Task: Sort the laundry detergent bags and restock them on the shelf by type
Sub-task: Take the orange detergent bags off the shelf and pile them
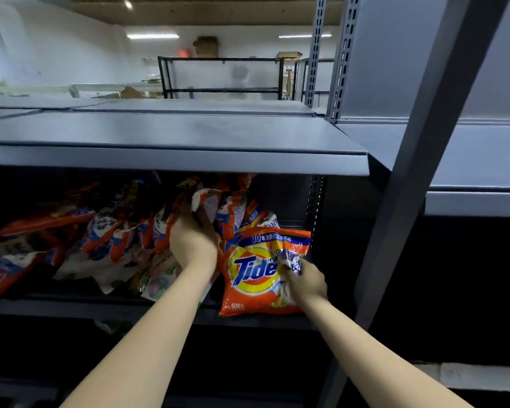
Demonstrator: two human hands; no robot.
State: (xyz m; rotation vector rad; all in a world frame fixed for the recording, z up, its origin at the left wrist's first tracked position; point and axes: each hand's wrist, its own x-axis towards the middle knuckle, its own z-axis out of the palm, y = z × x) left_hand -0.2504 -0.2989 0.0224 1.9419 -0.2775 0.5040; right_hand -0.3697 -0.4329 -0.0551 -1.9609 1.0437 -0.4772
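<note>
Left hand (192, 241) grips a crumpled bag (209, 201); right hand (305, 282) pinches the upright orange Tide bag (256, 278).

Glossy crinkled plastic Tide bag (256, 275) on matt grey metal shelf (174, 160)

A grey metal shelf (147, 310) holds laundry detergent bags. An orange Tide bag (256, 275) stands at its right end, at the front edge. To the left, a heap of orange and white bags (80, 245) lies slumped.
</note>
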